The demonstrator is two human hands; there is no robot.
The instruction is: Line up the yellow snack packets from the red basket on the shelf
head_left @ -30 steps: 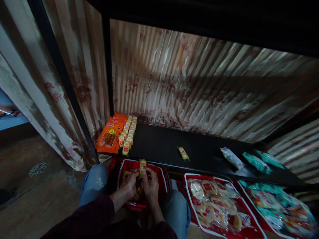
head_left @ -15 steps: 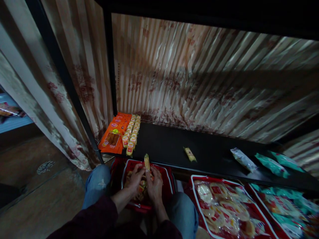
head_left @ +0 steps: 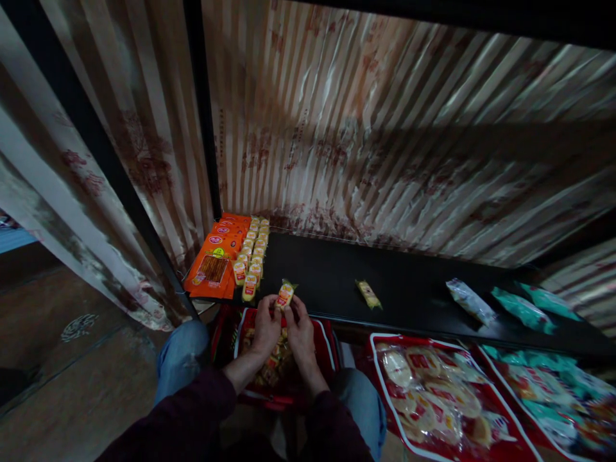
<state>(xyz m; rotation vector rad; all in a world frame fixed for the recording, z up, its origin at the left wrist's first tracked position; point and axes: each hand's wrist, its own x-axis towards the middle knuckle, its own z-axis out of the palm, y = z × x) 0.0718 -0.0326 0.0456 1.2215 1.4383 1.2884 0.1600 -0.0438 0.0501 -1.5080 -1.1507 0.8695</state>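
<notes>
A small yellow wrapped snack (head_left: pixel 285 294) with a red and white label is held upright at the front edge of the black shelf (head_left: pixel 327 273). My left hand (head_left: pixel 266 326) pinches its lower left side, and my right hand (head_left: pixel 300 330) grips its lower right side. Below both hands sits a red basket (head_left: pixel 323 350) with a white rim, holding many similar small packs. Rows of matching yellow packs (head_left: pixel 249 287) stand on the shelf to the left, beside overlapping orange packets (head_left: pixel 212 266).
One yellow pack (head_left: pixel 368 294) lies alone mid-shelf. Farther right are a whitish pack (head_left: pixel 469 301) and green packs (head_left: pixel 522 310). Red baskets of round wrapped pastries (head_left: pixel 436 398) and of green packs (head_left: pixel 553 398) stand in front. A black post (head_left: pixel 205 109) rises at the shelf's left.
My hands have moved slightly up toward the shelf with the snack. The snack has turned from its narrow side so that its labelled face shows. The view has shifted a little.
</notes>
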